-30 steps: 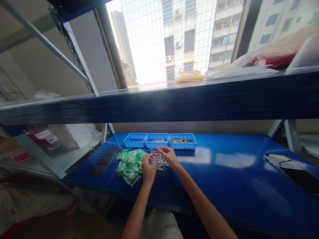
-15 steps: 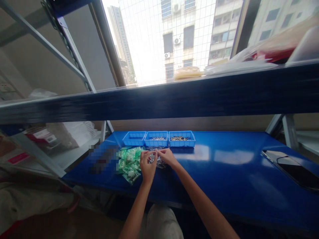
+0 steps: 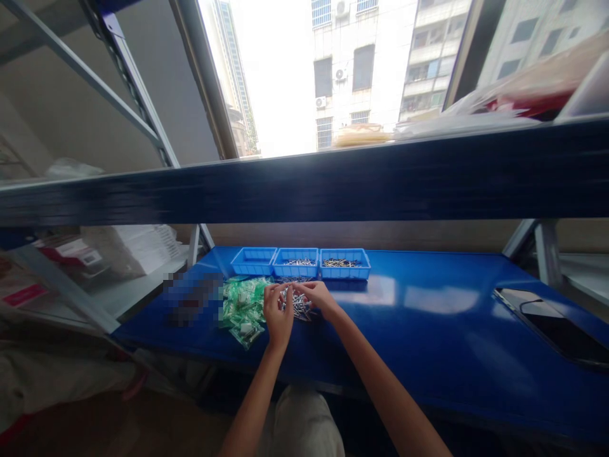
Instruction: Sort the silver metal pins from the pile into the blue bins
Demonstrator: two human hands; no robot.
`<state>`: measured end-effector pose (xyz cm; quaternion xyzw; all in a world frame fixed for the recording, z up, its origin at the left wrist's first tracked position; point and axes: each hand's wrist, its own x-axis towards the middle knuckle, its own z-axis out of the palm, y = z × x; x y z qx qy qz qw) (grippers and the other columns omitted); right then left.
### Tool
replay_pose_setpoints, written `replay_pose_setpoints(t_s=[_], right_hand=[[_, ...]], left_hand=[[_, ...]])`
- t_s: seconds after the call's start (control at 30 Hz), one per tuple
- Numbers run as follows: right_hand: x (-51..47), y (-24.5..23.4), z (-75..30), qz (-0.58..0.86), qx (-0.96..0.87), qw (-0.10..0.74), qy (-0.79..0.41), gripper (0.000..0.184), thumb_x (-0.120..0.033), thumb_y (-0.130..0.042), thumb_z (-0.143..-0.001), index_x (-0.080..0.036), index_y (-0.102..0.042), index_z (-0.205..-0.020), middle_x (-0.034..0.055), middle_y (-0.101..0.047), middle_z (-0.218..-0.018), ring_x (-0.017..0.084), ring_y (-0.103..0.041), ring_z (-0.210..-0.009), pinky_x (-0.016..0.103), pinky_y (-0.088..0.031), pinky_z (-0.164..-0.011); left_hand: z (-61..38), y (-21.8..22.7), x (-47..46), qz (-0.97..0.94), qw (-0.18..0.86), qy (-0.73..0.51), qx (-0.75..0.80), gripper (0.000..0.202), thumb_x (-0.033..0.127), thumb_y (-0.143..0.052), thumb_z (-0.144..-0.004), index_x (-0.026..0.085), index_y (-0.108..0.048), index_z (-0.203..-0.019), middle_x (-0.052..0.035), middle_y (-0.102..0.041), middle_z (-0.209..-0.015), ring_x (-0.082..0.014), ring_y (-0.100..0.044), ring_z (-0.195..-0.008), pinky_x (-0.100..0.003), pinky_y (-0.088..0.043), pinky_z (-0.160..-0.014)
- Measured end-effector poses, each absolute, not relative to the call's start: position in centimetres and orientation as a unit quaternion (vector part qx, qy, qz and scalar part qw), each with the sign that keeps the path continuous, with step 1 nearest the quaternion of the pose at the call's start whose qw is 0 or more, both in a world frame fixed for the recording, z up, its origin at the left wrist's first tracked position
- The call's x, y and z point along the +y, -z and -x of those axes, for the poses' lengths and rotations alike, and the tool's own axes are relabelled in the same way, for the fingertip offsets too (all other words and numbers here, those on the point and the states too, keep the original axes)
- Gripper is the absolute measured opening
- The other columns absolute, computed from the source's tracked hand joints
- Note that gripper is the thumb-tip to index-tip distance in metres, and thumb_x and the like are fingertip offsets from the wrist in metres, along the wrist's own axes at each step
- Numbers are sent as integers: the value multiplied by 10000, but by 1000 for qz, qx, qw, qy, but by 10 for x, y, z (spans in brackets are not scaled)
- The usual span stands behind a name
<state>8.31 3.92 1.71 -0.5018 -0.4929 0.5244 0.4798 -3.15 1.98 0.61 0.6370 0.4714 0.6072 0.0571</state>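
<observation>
My left hand (image 3: pixel 278 308) and my right hand (image 3: pixel 318 296) meet fingertip to fingertip above a loose pile of thin silvery metal pieces (image 3: pixel 301 307), which look like screws or nails. Both hands are closed in a pinch; whatever lies between the fingertips is too small to make out. Left of my left hand lies a heap of green plastic packets (image 3: pixel 244 304). Behind the pile stand three blue bins in a row: the left bin (image 3: pixel 254 261) shows no contents, the middle bin (image 3: pixel 295 270) holds silvery pieces, and the right bin (image 3: pixel 344 273) holds brownish ones.
A dark phone-like slab (image 3: pixel 547 324) lies at the right of the blue table (image 3: pixel 428 343). Over the table's back runs a dark blue shelf beam (image 3: pixel 304 190). White stacked packages (image 3: pixel 147 251) sit on a side shelf at left. A blurred-out patch covers the table's left end.
The whole view has shifted slightly with my head. My hands stay pinched together over the metal pile, with only small finger movement, and more of the pile shows between them.
</observation>
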Motion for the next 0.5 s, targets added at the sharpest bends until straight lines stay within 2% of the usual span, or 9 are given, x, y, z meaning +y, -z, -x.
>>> replay_pose_setpoints(t_s=[0.13,0.27,0.4,0.5], right_hand=[[40,-20,-85,499,-432,520,-543,427,-500,-657,-599,-133,-693,-814,81,-656,-827,78,-457,-511,190,-279,-380],[45,-19,-87,496,-405,566,-519,408,-481,-645,-621,-137,-683,-837,84,-660,-826,77,-471,-494,191,-328,-389],[53,-16,-94,487,-441,583,-478,391,-473,-638,-632,-136,-683,-825,92,-673,-802,117,-545,-537,210,-391,-412],[61,-17,-100,474,-460,595,-458,410,-466,-625,-647,-135,-673,-885,100,-680,-837,154,-604,-621,217,-432,-435]], left_hand=[[33,-3,24,-611,75,-611,497,205,360,-529,-786,182,-627,-810,-20,-514,-810,-72,-441,-542,-214,-411,-518],[34,1,28,-621,99,-581,516,210,378,-544,-766,192,-639,-791,-13,-509,-793,-78,-439,-543,-233,-425,-540],[34,1,28,-607,119,-581,529,204,364,-533,-767,188,-633,-793,-22,-513,-810,-90,-452,-555,-240,-423,-523],[34,1,26,-610,134,-575,528,203,344,-510,-776,182,-632,-772,-32,-516,-819,-97,-458,-567,-240,-423,-514]])
